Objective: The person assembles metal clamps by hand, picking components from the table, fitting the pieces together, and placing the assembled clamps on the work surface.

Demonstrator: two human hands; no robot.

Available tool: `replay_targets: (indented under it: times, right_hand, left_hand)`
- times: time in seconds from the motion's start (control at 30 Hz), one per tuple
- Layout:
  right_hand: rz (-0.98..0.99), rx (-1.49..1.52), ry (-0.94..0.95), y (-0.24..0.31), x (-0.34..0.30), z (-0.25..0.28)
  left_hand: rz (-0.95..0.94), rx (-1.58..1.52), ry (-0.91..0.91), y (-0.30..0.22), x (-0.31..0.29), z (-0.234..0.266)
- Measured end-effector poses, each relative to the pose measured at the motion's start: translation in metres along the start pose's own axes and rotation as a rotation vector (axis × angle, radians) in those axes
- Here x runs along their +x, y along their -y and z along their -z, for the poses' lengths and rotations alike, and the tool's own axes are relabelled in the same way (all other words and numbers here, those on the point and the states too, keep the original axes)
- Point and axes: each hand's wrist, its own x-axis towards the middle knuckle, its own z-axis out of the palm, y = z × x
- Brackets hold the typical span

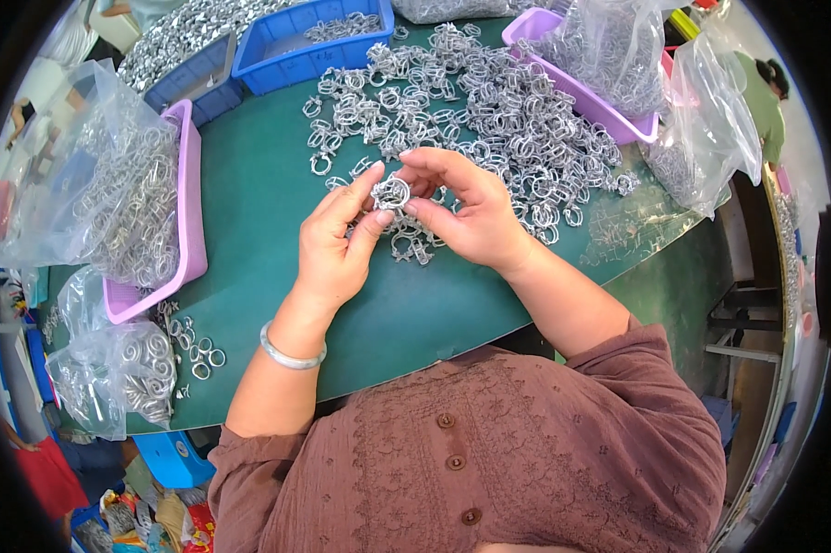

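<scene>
Both my hands meet over the green table around a small silver-grey metal ring (393, 192) with a raised, curly part. My left hand (334, 238), with a pale bangle (293, 350) on its wrist, pinches the ring's left side between thumb and fingers. From the right, the thumb and fingertips of my right hand (473, 205) close on the ring's other edge. Just beyond and to the right spreads a heap of similar metal rings (526, 120). A few more rings (413, 241) lie under my hands on the table.
A purple tray (190, 203) with bagged metal parts stands at left, another purple tray (609, 115) at far right. Blue bins (309, 66) line the back. Loose rings (203, 358) and a bag of spiral pieces (146, 369) sit near left. The green table (415, 323) curves before me.
</scene>
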Motion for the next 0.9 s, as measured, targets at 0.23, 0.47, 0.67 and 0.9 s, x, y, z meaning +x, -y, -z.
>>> replay_targets:
  times: [0.23,0.47,0.67,0.9]
  right_hand:
    - [0.010,-0.011,-0.005,0.002,0.001,0.000]
    - [0.048,-0.029,-0.015,0.003,-0.002,0.000]
    - [0.039,-0.048,0.038,0.001,-0.002,0.004]
    - [0.089,-0.109,0.053,0.003,0.009,0.002]
  left_hand:
    - [0.022,-0.047,0.014,0.003,0.000,0.001]
    - [0.125,-0.198,0.075,0.003,-0.003,0.001]
    - [0.164,-0.265,0.104,0.004,-0.001,-0.001]
    - [0.261,-0.365,0.066,-0.001,0.001,0.000]
